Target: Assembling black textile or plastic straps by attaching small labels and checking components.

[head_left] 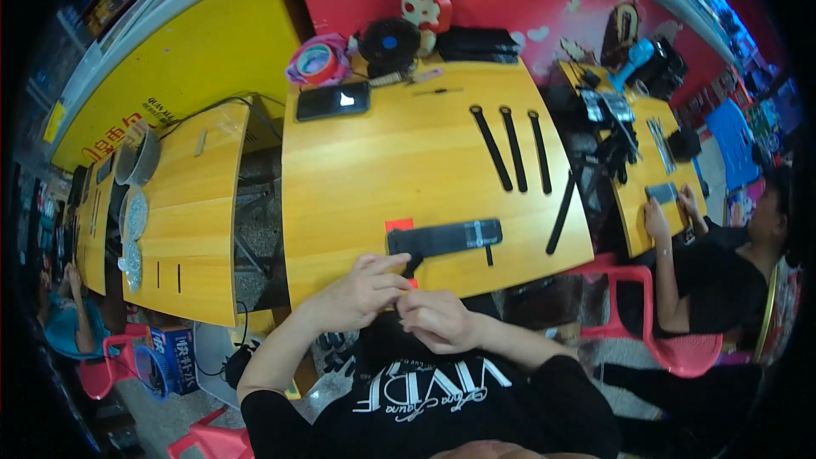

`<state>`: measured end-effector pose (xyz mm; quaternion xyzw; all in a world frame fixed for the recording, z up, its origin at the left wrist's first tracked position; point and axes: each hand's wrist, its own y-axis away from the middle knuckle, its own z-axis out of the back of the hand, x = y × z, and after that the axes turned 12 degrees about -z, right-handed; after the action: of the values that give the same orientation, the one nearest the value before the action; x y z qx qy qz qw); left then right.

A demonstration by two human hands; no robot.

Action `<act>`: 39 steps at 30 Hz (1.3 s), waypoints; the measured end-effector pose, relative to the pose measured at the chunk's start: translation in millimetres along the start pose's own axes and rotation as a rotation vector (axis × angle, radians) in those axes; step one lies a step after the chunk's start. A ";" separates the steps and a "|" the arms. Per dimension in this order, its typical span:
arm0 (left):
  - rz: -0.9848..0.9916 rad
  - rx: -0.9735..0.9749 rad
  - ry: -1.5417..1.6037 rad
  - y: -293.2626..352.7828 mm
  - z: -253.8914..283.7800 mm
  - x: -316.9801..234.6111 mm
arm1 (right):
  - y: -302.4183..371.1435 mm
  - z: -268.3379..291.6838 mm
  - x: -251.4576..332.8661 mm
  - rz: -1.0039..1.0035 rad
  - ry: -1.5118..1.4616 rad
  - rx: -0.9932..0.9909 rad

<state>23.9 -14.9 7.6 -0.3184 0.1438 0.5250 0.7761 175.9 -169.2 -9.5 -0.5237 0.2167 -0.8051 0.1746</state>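
Observation:
At the table's near edge, my left hand [361,293] and my right hand [438,320] meet with bent fingers, their tips pressed close together. Whatever they pinch is too small or hidden to make out. Just beyond them lies a flat black strip-like piece [438,239] with pale print near its right end. A red patch [399,225] shows at its left end, and another bit of red sits by my fingertips. A thin black strip [490,256] pokes out under the right part. Farther right lie several black straps [513,153] with small rings at their far ends.
At the back of the table [365,166] are a phone [332,101], a tape roll [317,64], a black fan [389,44], a dotted jug [424,2] and a thin dark tool [439,91]. A co-worker [714,268] sits at the right table; another person [72,314] is far left.

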 end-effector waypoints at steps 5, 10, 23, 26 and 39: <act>0.071 -0.002 0.105 38.4 20.2 -17.0 | -25.2 -18.6 10.7 0.043 -0.129 0.044; 0.110 -0.063 0.088 65.4 43.9 -30.7 | -37.0 -27.0 22.9 0.105 -0.282 0.037; 0.748 -0.687 0.382 27.0 47.1 26.3 | -90.8 95.3 -59.8 -0.727 -0.380 -0.520; 0.709 -0.746 0.533 17.2 20.1 21.3 | -20.4 100.6 -31.9 -0.714 -0.068 -0.485; 0.915 -0.912 0.549 -8.0 -81.9 9.2 | 90.4 89.7 -41.8 -0.719 0.260 -0.627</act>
<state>44.1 -63.1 -56.7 -0.6409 0.2195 0.7074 0.2017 279.5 -239.2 -57.7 -0.4880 0.2741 -0.7690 -0.3088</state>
